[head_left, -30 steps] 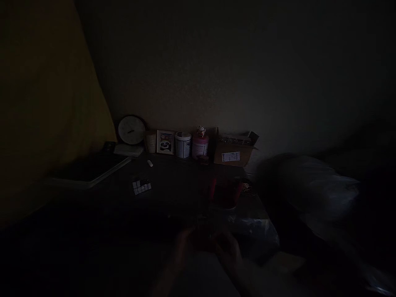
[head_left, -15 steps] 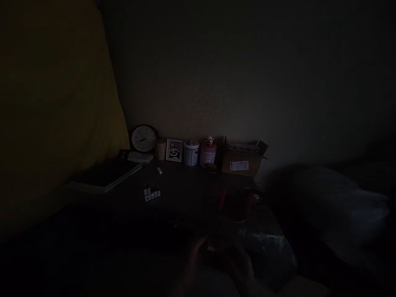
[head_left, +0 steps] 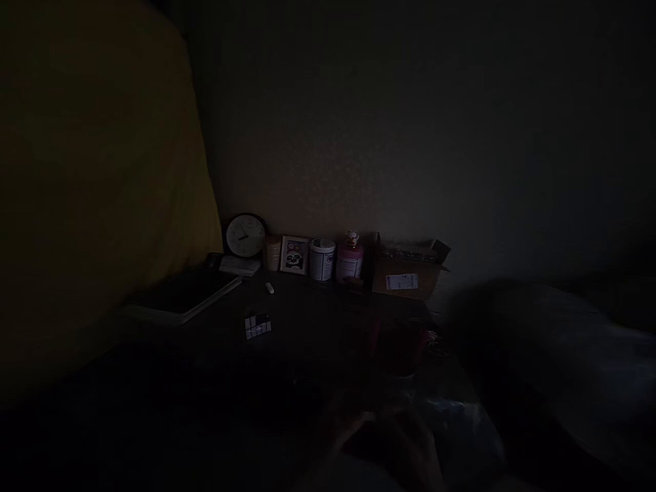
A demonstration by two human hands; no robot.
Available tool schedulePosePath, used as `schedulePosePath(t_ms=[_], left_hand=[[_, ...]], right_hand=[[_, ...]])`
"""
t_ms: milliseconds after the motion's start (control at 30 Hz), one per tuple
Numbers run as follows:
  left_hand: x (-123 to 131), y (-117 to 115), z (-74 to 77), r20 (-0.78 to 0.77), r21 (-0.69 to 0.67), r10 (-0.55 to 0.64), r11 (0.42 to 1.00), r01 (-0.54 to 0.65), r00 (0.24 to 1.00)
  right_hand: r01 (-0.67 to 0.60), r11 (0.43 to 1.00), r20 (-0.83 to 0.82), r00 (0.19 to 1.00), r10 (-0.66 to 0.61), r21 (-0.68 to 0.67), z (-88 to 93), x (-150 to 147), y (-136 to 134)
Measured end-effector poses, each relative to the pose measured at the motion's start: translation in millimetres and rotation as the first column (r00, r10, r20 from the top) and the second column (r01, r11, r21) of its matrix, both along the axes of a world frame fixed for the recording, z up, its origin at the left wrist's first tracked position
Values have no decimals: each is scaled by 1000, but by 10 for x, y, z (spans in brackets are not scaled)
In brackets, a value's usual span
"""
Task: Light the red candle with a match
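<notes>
We are seeing both hands only as dim blurs at the bottom edge: the left hand (head_left: 344, 425) and right hand (head_left: 410, 447) are closing in on something dark between them that we cannot make out. The bench (head_left: 318, 328) is fading into shadow toward us, and a pale blurred heap (head_left: 564, 362) is running off the right edge.

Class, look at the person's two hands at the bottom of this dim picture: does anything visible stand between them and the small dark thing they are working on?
Nothing visible does. The left hand and right hand are close together around a small dark thing; it is too dark to tell what it is or how it is gripped.
</notes>
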State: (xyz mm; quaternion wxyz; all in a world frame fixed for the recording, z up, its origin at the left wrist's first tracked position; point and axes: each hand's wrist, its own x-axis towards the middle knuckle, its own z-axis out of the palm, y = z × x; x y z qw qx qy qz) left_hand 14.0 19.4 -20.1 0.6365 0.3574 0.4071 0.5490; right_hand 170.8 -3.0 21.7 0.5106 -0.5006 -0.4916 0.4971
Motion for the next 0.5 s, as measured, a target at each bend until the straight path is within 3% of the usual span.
schedulePosePath(t_ms=[167,333,500], left_hand=[[-27,-125,57,23,0,38,999,-38,999],[-22,-151,99,70,9,36,999,-37,997],[11,-132,206,41,56,62,996,-64,997]], right_hand=[[75,997,-112,991,-74,3,76,43,39],[162,986,-111,980,-164,-27,136,44,54],[101,995,-170,981,-94,27,104,12,71]])
